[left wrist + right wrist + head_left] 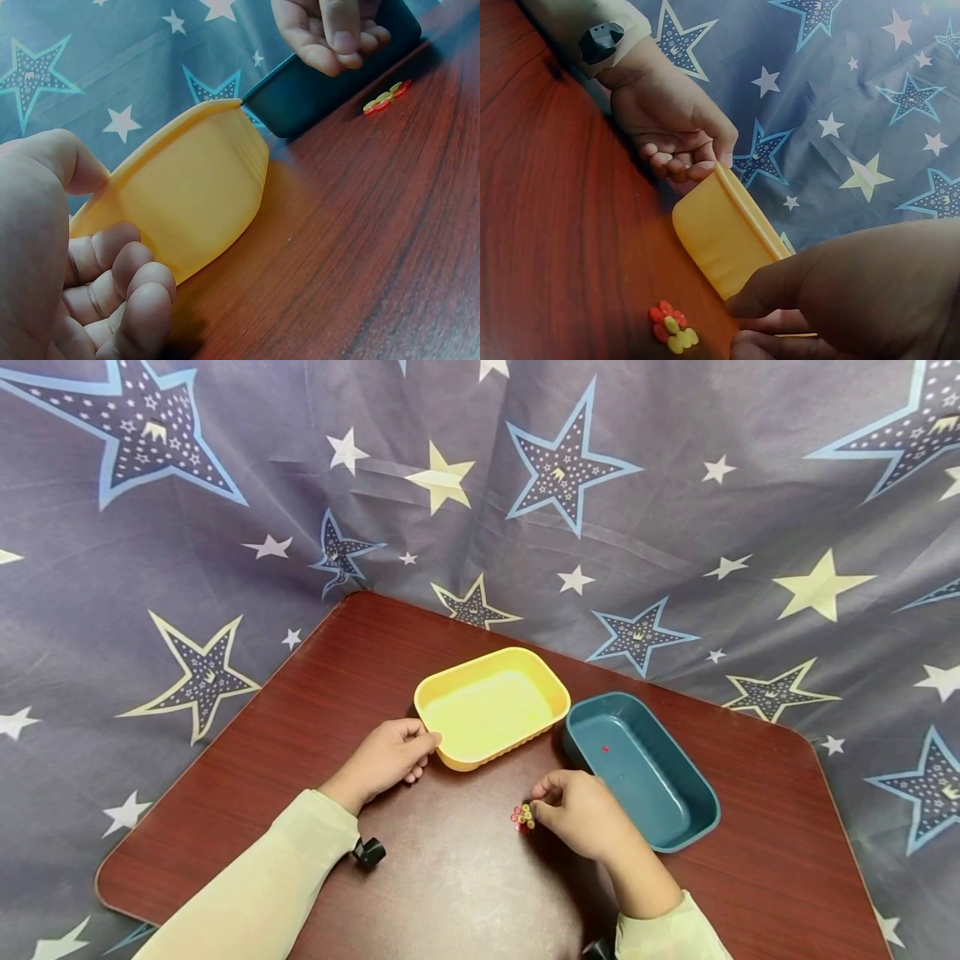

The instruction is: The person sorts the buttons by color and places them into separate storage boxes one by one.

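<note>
My left hand point(390, 758) pinches the near left rim of a yellow plastic bin point(468, 757) between thumb and fingers. The right hand point(588, 814) hovers just beside a small cluster of red and yellow button-like pieces point(522, 817) on the table. Its fingers are loosely bent and the thumb stands a little apart, with no piece showing between them. Behind the right hand sits a dark teal bin point(678, 764), partly covered by it, with one red piece point(606, 749) inside. A small yellow piece point(532, 716) lies on the yellow bin's floor.
The bins stand side by side on a reddish-brown wooden table point(330, 668), their near corners almost meeting. A grey-blue curtain point(420, 543) with stars hangs along the table's far edges. Black wrist cameras point(368, 853) sit at the sleeve cuffs.
</note>
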Motion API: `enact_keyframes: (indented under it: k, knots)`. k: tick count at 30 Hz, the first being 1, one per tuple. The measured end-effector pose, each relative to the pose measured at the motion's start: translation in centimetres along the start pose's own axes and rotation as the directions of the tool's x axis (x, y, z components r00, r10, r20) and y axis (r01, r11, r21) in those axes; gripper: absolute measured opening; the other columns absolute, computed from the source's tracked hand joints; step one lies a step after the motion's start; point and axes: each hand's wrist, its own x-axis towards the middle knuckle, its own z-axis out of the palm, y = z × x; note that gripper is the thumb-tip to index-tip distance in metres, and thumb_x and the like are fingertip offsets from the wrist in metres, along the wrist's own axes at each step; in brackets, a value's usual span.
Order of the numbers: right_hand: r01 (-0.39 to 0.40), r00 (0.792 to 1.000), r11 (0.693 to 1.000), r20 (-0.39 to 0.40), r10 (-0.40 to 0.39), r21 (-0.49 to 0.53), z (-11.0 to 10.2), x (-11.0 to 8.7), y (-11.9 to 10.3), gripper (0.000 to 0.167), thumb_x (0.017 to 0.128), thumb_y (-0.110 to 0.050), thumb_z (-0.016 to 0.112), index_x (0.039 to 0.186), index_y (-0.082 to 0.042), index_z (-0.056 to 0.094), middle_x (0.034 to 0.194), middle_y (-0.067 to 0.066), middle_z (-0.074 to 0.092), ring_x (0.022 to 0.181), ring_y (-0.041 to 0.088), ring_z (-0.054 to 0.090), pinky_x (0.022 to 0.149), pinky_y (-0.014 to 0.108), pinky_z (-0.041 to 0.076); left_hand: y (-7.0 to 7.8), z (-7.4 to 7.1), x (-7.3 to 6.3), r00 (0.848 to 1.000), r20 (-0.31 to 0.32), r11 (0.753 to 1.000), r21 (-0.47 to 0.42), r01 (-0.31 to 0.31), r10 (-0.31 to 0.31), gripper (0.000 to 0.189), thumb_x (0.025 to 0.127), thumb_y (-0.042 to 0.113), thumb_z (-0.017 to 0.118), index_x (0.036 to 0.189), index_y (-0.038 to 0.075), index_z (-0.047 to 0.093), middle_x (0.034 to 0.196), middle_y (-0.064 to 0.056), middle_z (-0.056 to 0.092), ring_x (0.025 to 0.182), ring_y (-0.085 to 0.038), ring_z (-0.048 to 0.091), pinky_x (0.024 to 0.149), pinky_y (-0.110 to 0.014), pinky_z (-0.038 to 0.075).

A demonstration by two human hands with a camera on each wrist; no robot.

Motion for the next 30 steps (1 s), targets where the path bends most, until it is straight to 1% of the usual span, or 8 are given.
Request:
enact_keyframes:
  k: [4,9,13,21,30]
  knots:
    - [-0.016,1.0,1.0,-0.014,0.016,-0.017,0.5,-0.2,0.2,0.01,0.091,-0.016,0.086,0.089,-0.023,0.079,0.077,-0.013,0.074,0.072,0.004,0.065,0.071,0.027,0.053,0.1,-0.1,0.0,1.0,0.001,1.0,-0.001,0.002,-0.002,0.042,0.108,0.04,0.073,0.087,0.006,0.065,0.074,-0.005,0.064,0.06,-0.016,0.062,0.057,-0.027,0.057]
    - [-0.045,0.999,0.999,-0.027,0.045,0.001,1.3,-0.5,0.8,0.014,0.087,-0.018,0.092,0.091,-0.019,0.079,0.077,-0.012,0.074,0.074,0.003,0.066,0.072,0.027,0.054,0.1,-0.1,-0.1,1.0,0.005,1.0,0.002,0.009,-0.009,0.043,0.108,0.042,0.073,0.087,0.006,0.066,0.074,-0.005,0.064,0.06,-0.016,0.062,0.058,-0.028,0.057]
    - [-0.046,0.998,0.999,-0.038,0.046,0.003,1.8,-0.6,1.3,0.017,0.085,-0.019,0.095,0.091,-0.017,0.079,0.077,-0.011,0.073,0.073,0.004,0.066,0.071,0.026,0.054,0.0,-0.1,-0.1,1.0,0.003,1.0,0.002,0.006,-0.006,0.042,0.108,0.042,0.073,0.087,0.006,0.066,0.074,-0.006,0.064,0.06,-0.017,0.062,0.058,-0.028,0.057]
    - [-0.057,0.996,0.998,-0.071,0.057,0.002,2.3,-0.7,1.6,0.019,0.083,-0.018,0.096,0.09,-0.018,0.078,0.076,-0.011,0.072,0.072,0.004,0.065,0.072,0.027,0.054,0.2,-0.1,-0.1,1.0,0.0,1.0,0.009,0.005,-0.005,0.042,0.108,0.042,0.073,0.087,0.006,0.065,0.074,-0.006,0.064,0.06,-0.017,0.062,0.058,-0.028,0.057]
    - [-0.05,0.994,0.999,-0.102,0.048,-0.021,3.0,-0.9,1.9,0.018,0.086,-0.016,0.093,0.084,-0.023,0.076,0.073,-0.014,0.07,0.071,0.002,0.063,0.07,0.026,0.052,-0.1,0.0,0.1,1.0,0.004,1.0,0.01,-0.001,0.001,0.041,0.108,0.04,0.073,0.087,0.006,0.066,0.073,-0.005,0.064,0.06,-0.017,0.062,0.058,-0.029,0.058]
